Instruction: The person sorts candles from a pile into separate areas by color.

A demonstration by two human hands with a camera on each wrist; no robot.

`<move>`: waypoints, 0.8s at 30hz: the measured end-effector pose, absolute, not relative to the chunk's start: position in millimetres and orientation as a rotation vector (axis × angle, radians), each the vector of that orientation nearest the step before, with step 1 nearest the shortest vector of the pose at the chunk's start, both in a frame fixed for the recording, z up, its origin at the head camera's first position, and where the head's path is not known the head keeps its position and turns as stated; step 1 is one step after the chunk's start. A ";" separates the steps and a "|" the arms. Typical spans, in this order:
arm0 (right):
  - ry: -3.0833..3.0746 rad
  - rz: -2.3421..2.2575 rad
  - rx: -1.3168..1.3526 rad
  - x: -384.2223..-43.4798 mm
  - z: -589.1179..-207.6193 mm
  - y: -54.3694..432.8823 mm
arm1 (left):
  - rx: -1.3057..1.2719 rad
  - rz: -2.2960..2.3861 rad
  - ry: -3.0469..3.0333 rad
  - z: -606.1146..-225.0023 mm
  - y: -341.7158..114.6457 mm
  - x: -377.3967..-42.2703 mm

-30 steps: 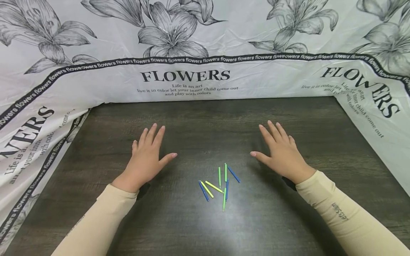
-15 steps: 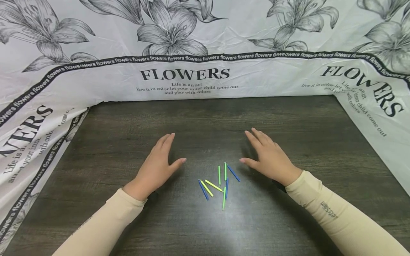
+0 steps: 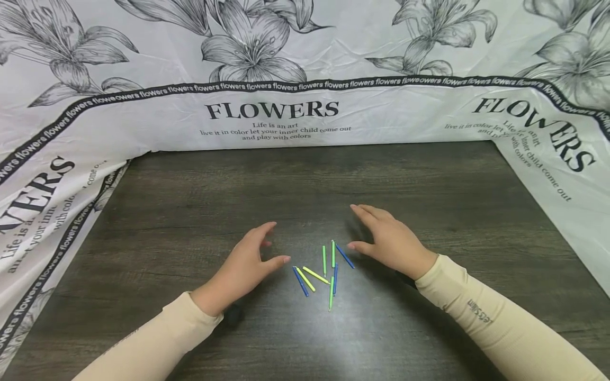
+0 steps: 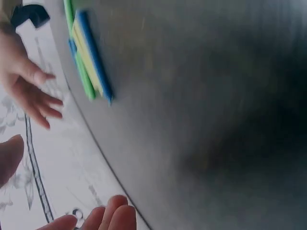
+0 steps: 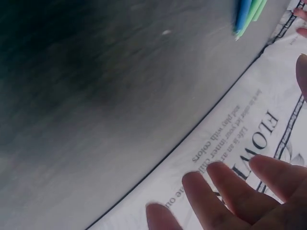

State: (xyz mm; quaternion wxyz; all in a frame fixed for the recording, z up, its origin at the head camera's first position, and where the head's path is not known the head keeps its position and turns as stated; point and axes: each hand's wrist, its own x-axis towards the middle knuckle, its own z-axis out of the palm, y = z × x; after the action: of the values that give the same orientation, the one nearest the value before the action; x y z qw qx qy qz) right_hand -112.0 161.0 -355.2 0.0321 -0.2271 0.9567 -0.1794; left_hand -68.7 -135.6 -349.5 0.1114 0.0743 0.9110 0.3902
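Several thin, candle-like sticks lie loosely grouped on the dark table. At the left of the group, a blue stick [image 3: 301,281] lies beside a yellow stick [image 3: 305,279]; a second yellow stick [image 3: 316,275] slants toward a green stick [image 3: 331,294] at the front. Two more green sticks and a blue stick [image 3: 345,256] form the far right part. My left hand [image 3: 240,272] hovers left of the group, fingers loosely bent, thumb tip near the left blue stick. My right hand [image 3: 393,243] is on the other side, fingers extended, thumb near the far blue stick. Both hands hold nothing.
Wood-grain table [image 3: 190,185] surrounds the sticks. White cloth [image 3: 405,116] printed with flowers and lettering rises along the back, left and right edges of the table. Beige sleeves [image 3: 152,338] cover both forearms.
Both hands have moved inward and nearer to the sticks from the two sides. The left fingers, spread earlier, are now more bent. The sticks have kept their places.
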 end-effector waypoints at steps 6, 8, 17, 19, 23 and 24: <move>2.893 -0.621 -0.672 -107.7 -352.0 155.9 | 0.128 1.209 2.605 -354.2 -128.7 -61.4; 2.877 -0.656 -0.672 -106.4 -351.6 154.5 | 0.098 1.244 2.575 -354.9 -127.0 -59.2; 2.820 -0.766 -0.646 -103.1 -354.1 149.0 | 0.044 1.395 2.414 -355.1 -122.6 -51.8; 2.799 -0.791 -0.642 -103.0 -354.7 147.4 | 0.042 1.420 2.388 -356.0 -121.5 -49.9; 2.748 -0.825 -0.625 -103.8 -355.5 143.3 | 0.048 1.456 2.341 -360.1 -119.0 -46.3; 2.739 -0.826 -0.622 -104.0 -355.9 142.3 | 0.049 1.459 2.337 -361.0 -118.5 -45.5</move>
State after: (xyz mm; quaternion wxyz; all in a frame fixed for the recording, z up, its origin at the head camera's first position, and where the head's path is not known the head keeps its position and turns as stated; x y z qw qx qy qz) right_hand -104.0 142.3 -355.9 0.1067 -0.2112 0.9303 -0.2804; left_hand -45.5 -118.5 -361.0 0.1917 0.0176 0.8324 0.5197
